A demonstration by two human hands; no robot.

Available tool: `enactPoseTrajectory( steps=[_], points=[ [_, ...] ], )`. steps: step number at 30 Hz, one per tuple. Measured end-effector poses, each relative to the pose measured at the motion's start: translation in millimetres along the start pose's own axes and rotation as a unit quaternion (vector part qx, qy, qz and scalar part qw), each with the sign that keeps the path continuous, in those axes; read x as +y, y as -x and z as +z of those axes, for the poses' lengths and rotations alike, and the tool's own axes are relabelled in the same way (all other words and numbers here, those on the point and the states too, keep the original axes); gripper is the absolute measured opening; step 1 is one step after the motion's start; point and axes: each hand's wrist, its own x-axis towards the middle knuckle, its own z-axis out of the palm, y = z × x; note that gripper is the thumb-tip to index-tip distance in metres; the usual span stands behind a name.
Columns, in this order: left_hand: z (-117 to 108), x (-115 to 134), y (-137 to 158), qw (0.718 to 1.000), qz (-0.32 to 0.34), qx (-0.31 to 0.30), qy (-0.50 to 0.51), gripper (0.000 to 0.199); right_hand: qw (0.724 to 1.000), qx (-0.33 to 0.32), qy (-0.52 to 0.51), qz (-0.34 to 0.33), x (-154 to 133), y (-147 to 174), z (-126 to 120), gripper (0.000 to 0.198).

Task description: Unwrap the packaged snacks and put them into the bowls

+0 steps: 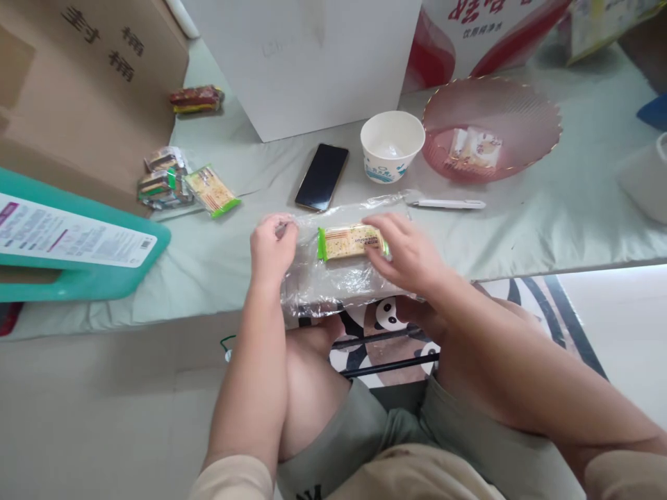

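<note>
A wrapped biscuit pack (344, 243) with green ends lies on a sheet of clear plastic film (313, 278) at the table's front edge. My right hand (404, 253) has its thumb and fingers around the right end of the pack, which they partly hide. To the left of the pack, my left hand (274, 246) is closed with its fingertips pinched on the left edge of the film. Part of the film hangs over the table edge above my legs.
Behind the film are a black phone (322, 177), a white paper cup (392, 146), a white pen (451, 204) and a pink bowl (490, 90) holding small packets. More wrapped snacks (212, 191) lie left, beside a cardboard box (78, 90) and a teal-framed container (140, 267).
</note>
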Motion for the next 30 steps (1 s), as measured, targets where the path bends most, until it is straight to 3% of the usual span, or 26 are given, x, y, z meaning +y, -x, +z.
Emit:
enactPoseTrajectory(
  steps=[3, 8, 12, 17, 21, 24, 27, 30],
  points=[
    [11.6, 4.7, -3.9, 0.981, -0.111, -0.036, 0.156, 0.009, 0.994, -0.081, 0.022, -0.076, -6.6, -6.7, 6.8, 0.042],
    [17.2, 18.4, -2.6, 0.942, -0.215, -0.093, 0.239, 0.029, 0.987, -0.141, 0.065, -0.043, -8.4, -21.5, 17.7, 0.062],
    [7.2, 25.5, -7.0, 0.89, -0.276, -0.11, 0.346, 0.036, 0.988, -0.151, 0.027, -0.023, -6.1, -29.2, 16.6, 0.066],
    [1.8, 33.6, -17.8, 0.847, -0.355, -0.026, 0.396, 0.027, 0.98, -0.065, -0.189, 0.021, 2.1, -24.2, 3.0, 0.046],
    [4.9, 45.8, -17.4, 0.833, -0.397, -0.02, 0.385, 0.022, 0.952, 0.118, -0.262, 0.108, 20.3, -14.7, -26.0, 0.04],
    [7.2, 53.9, -11.8, 0.841, -0.384, -0.054, 0.377, 0.022, 0.949, 0.223, -0.138, 0.175, 43.1, -24.6, -66.7, 0.039],
    [8.4, 57.0, -6.9, 0.851, -0.349, -0.091, 0.381, 0.023, 0.947, 0.222, 0.039, 0.229, 69.3, -50.0, -112.6, 0.043],
    [9.4, 55.9, -5.7, 0.859, -0.326, -0.112, 0.379, 0.021, 0.947, 0.179, 0.117, 0.239, 85.5, -65.4, -138.8, 0.086]
  ],
)
